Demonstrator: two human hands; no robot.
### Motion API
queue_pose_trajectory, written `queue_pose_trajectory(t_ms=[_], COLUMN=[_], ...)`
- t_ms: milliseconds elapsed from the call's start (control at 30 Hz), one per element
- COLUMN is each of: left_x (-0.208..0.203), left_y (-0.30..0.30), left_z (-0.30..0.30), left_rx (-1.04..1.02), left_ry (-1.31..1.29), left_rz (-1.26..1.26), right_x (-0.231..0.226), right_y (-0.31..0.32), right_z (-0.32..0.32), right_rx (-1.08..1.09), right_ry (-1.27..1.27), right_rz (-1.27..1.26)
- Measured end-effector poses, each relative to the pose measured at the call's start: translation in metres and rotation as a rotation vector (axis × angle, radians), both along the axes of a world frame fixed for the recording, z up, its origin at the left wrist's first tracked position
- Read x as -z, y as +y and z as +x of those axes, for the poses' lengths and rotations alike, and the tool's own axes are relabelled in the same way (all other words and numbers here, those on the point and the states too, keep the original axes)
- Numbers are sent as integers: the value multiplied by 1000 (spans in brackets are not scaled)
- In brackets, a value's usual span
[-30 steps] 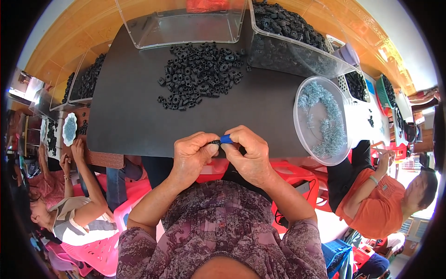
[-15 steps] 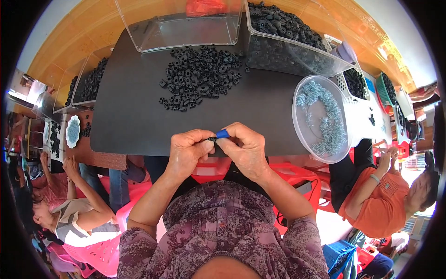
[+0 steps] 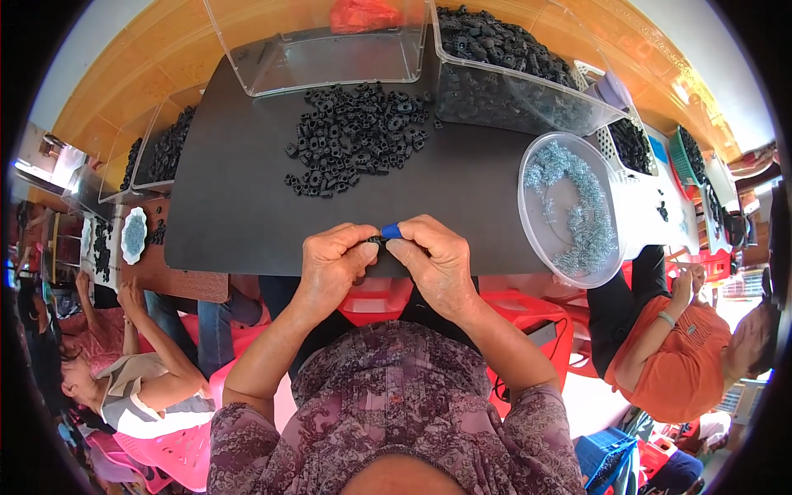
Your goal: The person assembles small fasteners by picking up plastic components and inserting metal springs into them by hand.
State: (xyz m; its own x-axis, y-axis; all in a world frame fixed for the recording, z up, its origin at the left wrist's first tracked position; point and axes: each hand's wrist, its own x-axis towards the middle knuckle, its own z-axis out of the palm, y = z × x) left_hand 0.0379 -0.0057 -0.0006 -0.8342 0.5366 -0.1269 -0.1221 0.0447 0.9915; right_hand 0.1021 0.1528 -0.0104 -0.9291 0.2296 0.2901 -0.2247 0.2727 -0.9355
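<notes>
In the head view, a person's left hand (image 3: pixel 330 260) and right hand (image 3: pixel 436 264) meet at centre frame, by the near edge of the table (image 3: pixel 239 219). The left fingers pinch a small black part (image 3: pixel 378 240), its right end against the right fingertips, below a blue finger wrap (image 3: pixel 391 232); whether those grip it cannot be told. Black pieces (image 3: pixel 355 136) lie heaped at upper centre.

Orange wall (image 3: pixel 148 95), pink chair (image 3: pixel 177 452), possibly a window (image 3: pixel 744 304)
</notes>
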Motion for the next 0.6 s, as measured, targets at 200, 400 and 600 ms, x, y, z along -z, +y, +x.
queue_pose_trajectory(t_ms=[200,400,600], left_x=[-16,-13,-6], left_y=[3,16,17], left_z=[-29,-41,-48], left_rx=[145,428,484], left_ry=[1005,1551,1734], left_rz=[-530,-738,-646], right_x=[8,8,3], right_y=[14,25,28], right_z=[1,5,5], right_rx=[140,196,165], right_ry=[-63,-44,-106], right_rz=[-120,-235,-227])
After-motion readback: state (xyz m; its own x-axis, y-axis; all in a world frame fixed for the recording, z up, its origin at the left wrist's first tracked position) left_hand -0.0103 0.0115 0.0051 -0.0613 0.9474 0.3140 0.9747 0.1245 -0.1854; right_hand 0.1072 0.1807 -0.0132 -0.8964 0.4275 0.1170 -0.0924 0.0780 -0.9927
